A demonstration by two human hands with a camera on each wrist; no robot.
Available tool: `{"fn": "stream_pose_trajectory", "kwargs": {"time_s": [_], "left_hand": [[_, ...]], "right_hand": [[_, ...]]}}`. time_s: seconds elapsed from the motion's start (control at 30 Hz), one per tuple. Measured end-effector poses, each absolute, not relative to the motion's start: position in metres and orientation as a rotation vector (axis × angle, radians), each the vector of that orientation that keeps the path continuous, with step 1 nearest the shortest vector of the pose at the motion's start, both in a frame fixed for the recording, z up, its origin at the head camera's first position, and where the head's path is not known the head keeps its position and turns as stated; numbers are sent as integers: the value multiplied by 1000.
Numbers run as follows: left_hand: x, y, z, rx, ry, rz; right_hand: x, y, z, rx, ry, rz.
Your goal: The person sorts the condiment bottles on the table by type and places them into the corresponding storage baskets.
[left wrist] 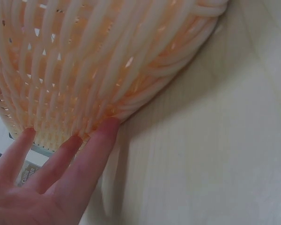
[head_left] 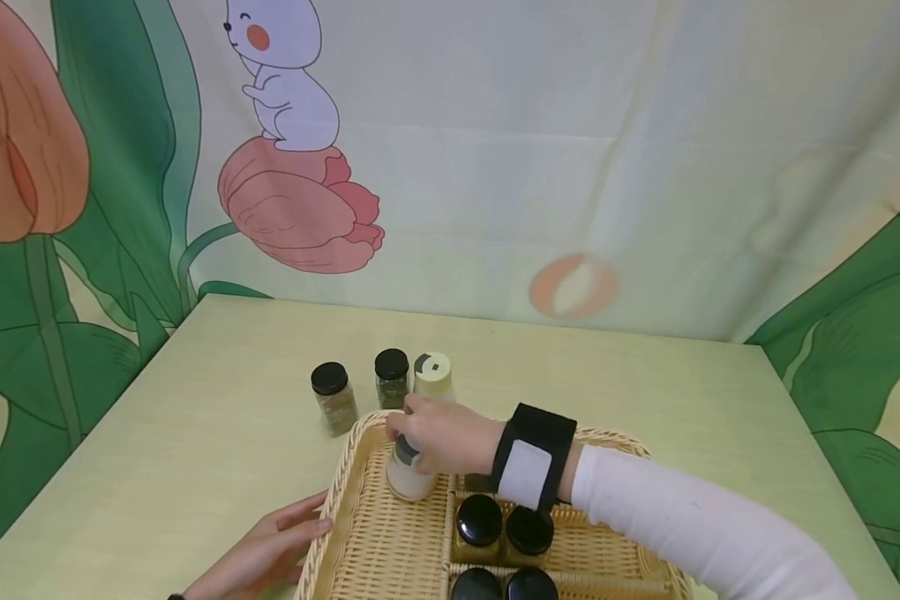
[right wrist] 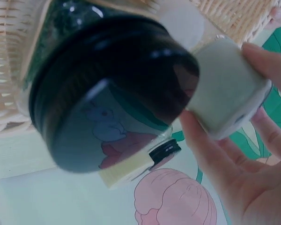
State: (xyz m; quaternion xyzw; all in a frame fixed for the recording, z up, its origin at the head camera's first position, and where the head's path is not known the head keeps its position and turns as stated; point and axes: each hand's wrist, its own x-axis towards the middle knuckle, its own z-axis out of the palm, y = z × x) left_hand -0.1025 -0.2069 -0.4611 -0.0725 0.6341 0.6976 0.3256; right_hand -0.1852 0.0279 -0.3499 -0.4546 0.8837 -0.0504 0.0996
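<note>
In the head view, my right hand (head_left: 446, 433) reaches over the far left part of a wicker basket (head_left: 336, 492). It grips a shaker bottle (head_left: 408, 482) by its pale cap (right wrist: 229, 86), the bottle standing upright in the long left compartment. Thumb and fingers lie on opposite sides of that cap in the right wrist view. My left hand (head_left: 270, 542) is at the basket's left outer side. Straight fingertips (left wrist: 105, 129) touch the woven wall (left wrist: 75, 75) in the left wrist view.
Several black-lidded jars (head_left: 479, 521) fill small compartments on the basket's right. Beyond its far rim stand a tan spice jar (head_left: 336, 404), a dark green herb jar (head_left: 392, 379) and a cream-capped bottle (head_left: 433, 375) on the pale table (head_left: 232, 375). A printed curtain (head_left: 480, 183) hangs behind.
</note>
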Motion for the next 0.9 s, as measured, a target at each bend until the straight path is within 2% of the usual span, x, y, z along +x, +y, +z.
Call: {"fn": "stream_pose_trajectory", "kwargs": {"time_s": [0.37,0.9], "left_hand": [[-102,-207,-462,-147,1677,1840],[-102,-207,-462,-123,1652,1851]], "right_hand": [[-192,35,-332,-1253,2537,-370],[-228,37,-325,-1129,2608,-541]]}}
